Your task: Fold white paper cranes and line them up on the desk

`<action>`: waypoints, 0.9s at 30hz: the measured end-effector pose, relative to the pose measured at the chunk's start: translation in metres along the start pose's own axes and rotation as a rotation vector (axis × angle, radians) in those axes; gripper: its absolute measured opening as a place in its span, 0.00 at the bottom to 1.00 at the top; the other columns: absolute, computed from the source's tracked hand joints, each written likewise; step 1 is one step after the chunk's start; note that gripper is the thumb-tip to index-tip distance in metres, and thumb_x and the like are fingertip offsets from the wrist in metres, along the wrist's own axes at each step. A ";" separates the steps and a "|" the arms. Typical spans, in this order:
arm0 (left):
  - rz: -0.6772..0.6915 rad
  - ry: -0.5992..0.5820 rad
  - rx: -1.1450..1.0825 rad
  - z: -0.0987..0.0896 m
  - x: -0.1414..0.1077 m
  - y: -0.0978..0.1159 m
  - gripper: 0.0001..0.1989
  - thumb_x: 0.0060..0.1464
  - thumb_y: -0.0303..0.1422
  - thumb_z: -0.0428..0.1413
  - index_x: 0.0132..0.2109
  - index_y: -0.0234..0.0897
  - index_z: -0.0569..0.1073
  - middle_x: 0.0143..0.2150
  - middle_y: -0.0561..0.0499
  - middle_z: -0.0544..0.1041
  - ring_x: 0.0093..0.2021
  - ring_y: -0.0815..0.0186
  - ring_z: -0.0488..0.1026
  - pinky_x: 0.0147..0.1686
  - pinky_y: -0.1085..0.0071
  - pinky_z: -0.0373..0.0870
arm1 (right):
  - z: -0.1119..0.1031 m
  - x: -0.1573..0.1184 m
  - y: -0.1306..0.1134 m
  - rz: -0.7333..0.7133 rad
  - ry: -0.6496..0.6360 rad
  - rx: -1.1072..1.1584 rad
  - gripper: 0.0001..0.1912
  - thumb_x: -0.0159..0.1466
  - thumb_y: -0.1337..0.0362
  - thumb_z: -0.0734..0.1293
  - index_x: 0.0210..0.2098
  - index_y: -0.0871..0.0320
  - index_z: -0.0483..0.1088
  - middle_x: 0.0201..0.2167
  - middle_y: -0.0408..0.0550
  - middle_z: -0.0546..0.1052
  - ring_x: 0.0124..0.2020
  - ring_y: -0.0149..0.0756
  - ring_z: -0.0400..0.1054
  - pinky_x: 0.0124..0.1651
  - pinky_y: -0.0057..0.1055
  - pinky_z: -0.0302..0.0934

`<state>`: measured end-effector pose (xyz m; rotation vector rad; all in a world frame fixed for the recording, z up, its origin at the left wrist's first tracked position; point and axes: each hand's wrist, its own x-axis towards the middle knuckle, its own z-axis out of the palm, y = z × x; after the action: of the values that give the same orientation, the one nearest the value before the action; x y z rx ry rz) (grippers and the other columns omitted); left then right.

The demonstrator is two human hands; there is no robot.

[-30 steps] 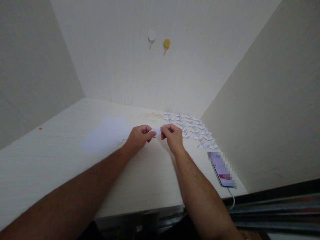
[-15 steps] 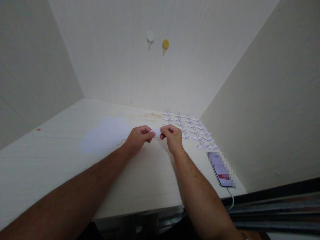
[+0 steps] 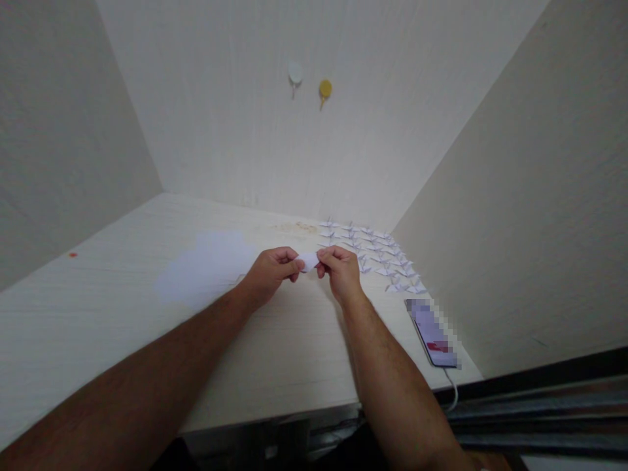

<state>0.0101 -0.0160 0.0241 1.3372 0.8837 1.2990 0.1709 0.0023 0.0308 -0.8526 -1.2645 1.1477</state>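
Observation:
A small piece of white paper (image 3: 309,261) is held just above the table, between my two hands. My left hand (image 3: 278,269) pinches its left end between thumb and fingers. At the right end, my right hand (image 3: 339,267) grips it the same way. The fine folds of the paper are too small to tell. Several folded white paper cranes (image 3: 385,255) stand in rows on the table, beyond and to the right of my right hand. A pile of white paper (image 3: 209,265) lies left of my left hand, its edges washed out.
A phone (image 3: 433,333) with a cable lies at the right edge of the pale table (image 3: 275,366). Walls enclose the table at the back and both sides. A white hook (image 3: 295,73) and a yellow hook (image 3: 325,89) are on the back wall.
The right hand has shifted very slightly to the right, and more of the paper shows between the hands. The paper's visible outline looks more pointed on the right.

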 end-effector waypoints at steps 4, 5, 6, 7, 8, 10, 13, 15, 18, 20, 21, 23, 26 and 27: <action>-0.015 0.013 0.123 -0.003 0.000 0.003 0.10 0.45 0.36 0.63 0.27 0.34 0.73 0.20 0.54 0.72 0.21 0.71 0.67 0.25 0.74 0.62 | -0.001 -0.001 -0.001 -0.018 -0.015 -0.137 0.13 0.54 0.57 0.70 0.20 0.60 0.70 0.13 0.40 0.69 0.14 0.25 0.58 0.20 0.25 0.52; -0.027 0.021 0.127 -0.004 0.000 0.003 0.10 0.45 0.36 0.63 0.28 0.34 0.73 0.21 0.53 0.74 0.22 0.70 0.69 0.26 0.74 0.64 | 0.000 -0.001 -0.001 -0.023 -0.003 -0.171 0.13 0.54 0.57 0.70 0.20 0.59 0.70 0.14 0.40 0.69 0.15 0.25 0.58 0.20 0.24 0.51; -0.049 0.014 0.114 -0.005 0.001 0.002 0.10 0.45 0.37 0.64 0.29 0.34 0.74 0.22 0.52 0.75 0.24 0.69 0.71 0.28 0.73 0.67 | 0.000 -0.001 -0.001 -0.021 0.003 -0.199 0.13 0.54 0.56 0.70 0.20 0.59 0.71 0.14 0.40 0.69 0.15 0.25 0.58 0.20 0.24 0.51; -0.068 0.012 0.095 -0.005 0.001 0.001 0.11 0.45 0.37 0.64 0.31 0.34 0.74 0.24 0.51 0.76 0.24 0.68 0.72 0.29 0.72 0.69 | 0.001 -0.001 -0.002 -0.022 0.008 -0.216 0.13 0.54 0.56 0.70 0.21 0.59 0.71 0.14 0.40 0.70 0.15 0.25 0.59 0.20 0.24 0.51; -0.079 0.019 0.072 -0.005 0.002 -0.001 0.12 0.45 0.38 0.64 0.33 0.34 0.75 0.25 0.51 0.77 0.25 0.67 0.74 0.29 0.71 0.70 | 0.002 0.000 -0.002 -0.026 0.016 -0.222 0.13 0.54 0.56 0.70 0.21 0.59 0.71 0.14 0.40 0.70 0.16 0.25 0.59 0.20 0.24 0.52; -0.095 0.049 0.030 -0.004 0.003 -0.004 0.15 0.45 0.39 0.64 0.37 0.34 0.75 0.29 0.49 0.79 0.26 0.66 0.76 0.31 0.69 0.73 | 0.003 0.000 -0.003 -0.032 0.031 -0.221 0.13 0.54 0.56 0.70 0.22 0.59 0.71 0.14 0.40 0.70 0.16 0.25 0.59 0.21 0.24 0.53; -0.092 0.104 -0.004 -0.003 0.004 -0.006 0.18 0.43 0.39 0.65 0.40 0.33 0.75 0.29 0.49 0.79 0.28 0.63 0.77 0.32 0.67 0.75 | 0.004 0.000 -0.003 -0.043 0.039 -0.208 0.12 0.54 0.56 0.70 0.22 0.59 0.71 0.14 0.40 0.69 0.16 0.25 0.60 0.20 0.24 0.53; -0.079 0.125 -0.012 -0.001 0.004 -0.006 0.17 0.41 0.38 0.66 0.36 0.33 0.74 0.28 0.49 0.78 0.28 0.63 0.78 0.32 0.67 0.75 | 0.004 0.000 -0.003 -0.052 0.040 -0.201 0.12 0.54 0.56 0.70 0.22 0.59 0.71 0.14 0.40 0.69 0.16 0.25 0.60 0.20 0.23 0.53; -0.070 0.158 -0.004 0.001 0.002 -0.003 0.15 0.41 0.38 0.66 0.32 0.33 0.73 0.26 0.51 0.77 0.27 0.63 0.78 0.32 0.68 0.75 | 0.004 -0.001 -0.002 -0.050 0.035 -0.204 0.10 0.53 0.57 0.70 0.25 0.59 0.72 0.15 0.40 0.70 0.17 0.25 0.61 0.20 0.24 0.55; -0.067 0.169 0.012 0.003 0.001 -0.001 0.15 0.41 0.38 0.66 0.32 0.34 0.73 0.25 0.52 0.76 0.27 0.63 0.78 0.32 0.68 0.76 | 0.004 -0.001 -0.001 -0.045 0.023 -0.206 0.10 0.52 0.58 0.71 0.28 0.59 0.73 0.16 0.39 0.70 0.17 0.26 0.61 0.21 0.24 0.56; -0.063 0.168 0.021 0.003 0.001 -0.001 0.14 0.41 0.39 0.66 0.32 0.34 0.73 0.25 0.52 0.76 0.26 0.64 0.77 0.32 0.68 0.75 | 0.004 -0.001 -0.001 -0.044 0.016 -0.212 0.10 0.52 0.58 0.71 0.29 0.59 0.74 0.16 0.39 0.70 0.17 0.26 0.61 0.21 0.24 0.56; -0.053 0.151 0.038 0.004 0.001 -0.001 0.14 0.42 0.39 0.65 0.31 0.34 0.73 0.26 0.52 0.76 0.26 0.65 0.77 0.31 0.68 0.75 | 0.004 -0.001 -0.002 -0.043 0.010 -0.245 0.11 0.51 0.57 0.72 0.29 0.59 0.74 0.17 0.39 0.70 0.17 0.25 0.60 0.21 0.24 0.56; -0.037 0.124 0.058 0.004 0.001 -0.003 0.13 0.43 0.39 0.64 0.30 0.35 0.73 0.26 0.52 0.76 0.27 0.66 0.76 0.33 0.68 0.75 | 0.005 -0.002 -0.002 -0.054 0.011 -0.304 0.10 0.51 0.58 0.71 0.25 0.59 0.74 0.17 0.40 0.70 0.17 0.25 0.60 0.21 0.24 0.54; -0.029 0.117 0.058 0.004 0.001 -0.004 0.13 0.43 0.39 0.64 0.30 0.35 0.74 0.26 0.52 0.77 0.28 0.66 0.76 0.34 0.68 0.75 | 0.005 -0.002 -0.002 -0.056 0.012 -0.312 0.09 0.51 0.59 0.71 0.24 0.59 0.74 0.17 0.40 0.70 0.17 0.25 0.60 0.21 0.24 0.54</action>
<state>0.0148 -0.0145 0.0212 1.2987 1.0254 1.3485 0.1664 -0.0008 0.0330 -1.0441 -1.4711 0.9116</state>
